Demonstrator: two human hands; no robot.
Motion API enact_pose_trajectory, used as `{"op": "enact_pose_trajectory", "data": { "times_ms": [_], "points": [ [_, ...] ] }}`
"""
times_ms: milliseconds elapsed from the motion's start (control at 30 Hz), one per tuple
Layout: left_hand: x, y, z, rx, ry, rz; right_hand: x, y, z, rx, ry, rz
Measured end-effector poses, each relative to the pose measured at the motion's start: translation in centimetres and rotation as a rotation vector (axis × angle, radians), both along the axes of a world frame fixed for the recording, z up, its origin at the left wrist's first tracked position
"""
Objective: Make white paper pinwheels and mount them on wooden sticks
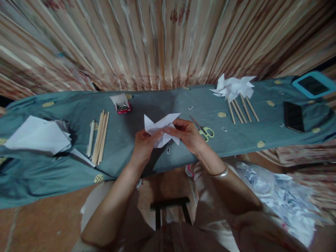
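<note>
Between my two hands, above the front half of the cloth-covered table, is a white paper pinwheel (163, 123) with its corners folded toward the middle. My left hand (146, 141) pinches its left side, thumb on the centre. My right hand (187, 133) grips the right side, and its thumb meets the left one at the centre. Whatever lies under the thumbs is hidden. Just right of my right hand lie scissors (206, 133) with yellow-green handles. Beyond the left hand stands an open red box (123, 107) of small metal pins.
Left of me are wooden sticks (102, 138), a white candle-like tube (90, 138) and a stack of white paper (39, 135). Finished pinwheels on sticks (235, 87) lie at back right, near a dark phone (293, 116) and a blue-framed tablet (313, 85). Crumpled paper scraps (283, 196) sit below right.
</note>
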State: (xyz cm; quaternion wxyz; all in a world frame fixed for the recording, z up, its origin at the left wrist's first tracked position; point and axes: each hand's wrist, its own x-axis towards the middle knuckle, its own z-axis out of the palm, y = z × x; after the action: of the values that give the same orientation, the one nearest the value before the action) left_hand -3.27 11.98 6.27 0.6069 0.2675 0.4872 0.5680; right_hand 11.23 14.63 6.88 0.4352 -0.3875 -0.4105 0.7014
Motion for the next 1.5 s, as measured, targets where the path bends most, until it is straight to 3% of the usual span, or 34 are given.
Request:
{"op": "enact_pose_trajectory", "data": {
  "times_ms": [633,1500],
  "points": [
    [0.2,0.3,-0.3,0.065,0.144,0.077,-0.2,0.4,-0.6,0.035,-0.014,-0.090],
    [-0.2,0.2,-0.4,0.088,0.177,0.102,-0.6,0.4,-1.1,0.042,-0.024,-0.079]
  ]
}}
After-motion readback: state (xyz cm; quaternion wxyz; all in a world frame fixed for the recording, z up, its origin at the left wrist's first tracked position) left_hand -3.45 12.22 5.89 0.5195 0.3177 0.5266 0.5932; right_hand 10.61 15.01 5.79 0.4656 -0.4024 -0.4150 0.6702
